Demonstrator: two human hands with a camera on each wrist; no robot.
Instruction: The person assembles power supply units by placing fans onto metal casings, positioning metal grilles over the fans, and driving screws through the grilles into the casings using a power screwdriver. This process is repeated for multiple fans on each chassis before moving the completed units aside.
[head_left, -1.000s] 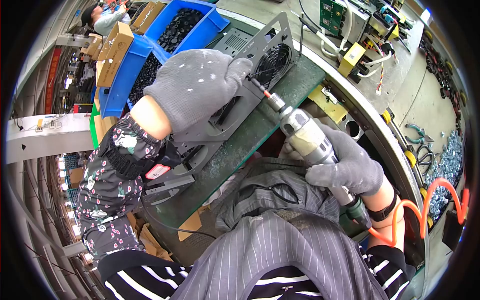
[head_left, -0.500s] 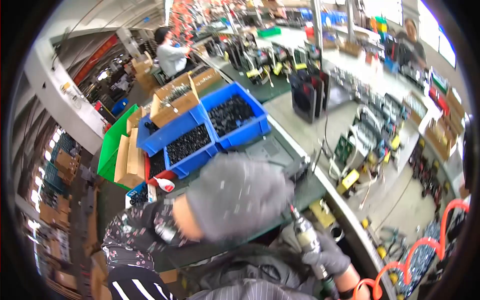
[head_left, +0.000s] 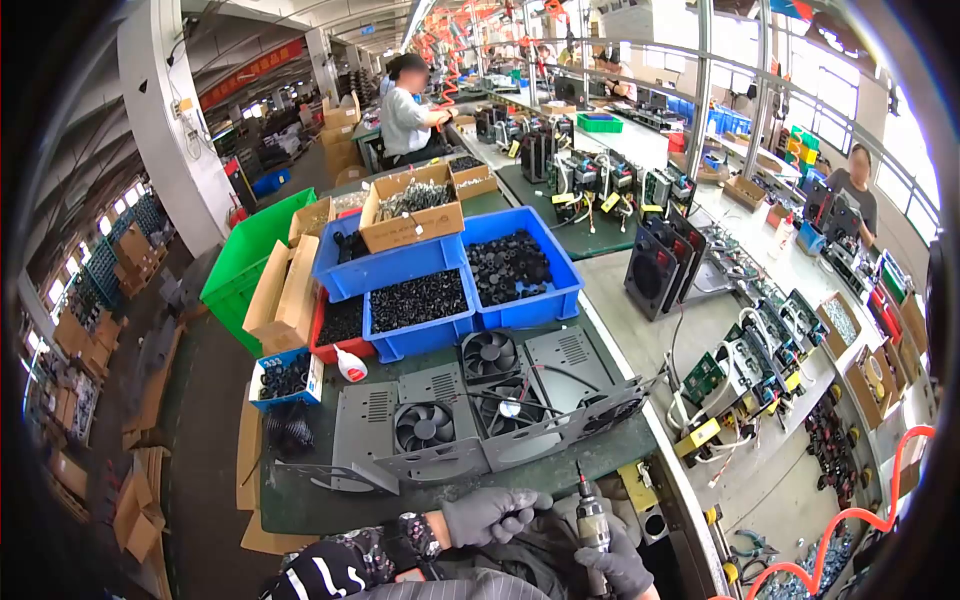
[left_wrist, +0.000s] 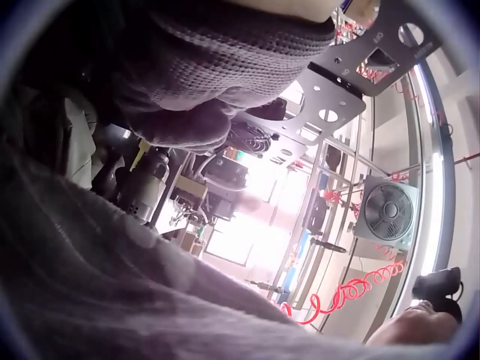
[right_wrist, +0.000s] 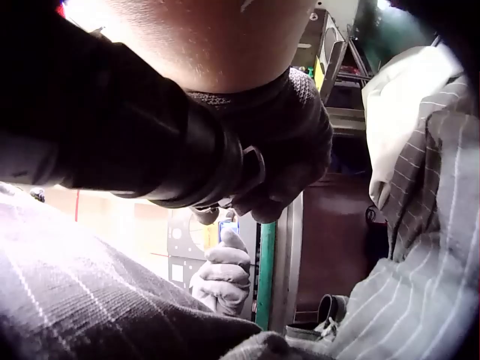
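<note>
In the head view my left hand (head_left: 490, 515), in a grey glove, is at the front edge of the green bench top with its fingers loosely curled. No thing shows in it, though its palm is hidden. My gloved right hand (head_left: 625, 568) grips a pneumatic screwdriver (head_left: 592, 525), its bit pointing up and away from me. Beyond both hands, grey metal chassis panels (head_left: 355, 425) lie side by side on the bench. Black fans (head_left: 425, 428) sit in them, and a cable crosses over one. The right wrist view shows the screwdriver's dark rear end (right_wrist: 187, 142) beside the gripping hand.
Blue bins (head_left: 420, 342) of small black parts stand behind the panels, near a red-and-white bottle (head_left: 350, 365). A green crate (head_left: 235, 290) is at left. Wired assemblies (head_left: 760, 345) line the right-hand bench. An orange coiled hose (head_left: 840, 520) hangs at right. Other people work farther back.
The head view has tilted up, showing more of the workshop. My left hand has left the screwdriver tip and panel and come back toward my body. My right hand still holds the screwdriver.
</note>
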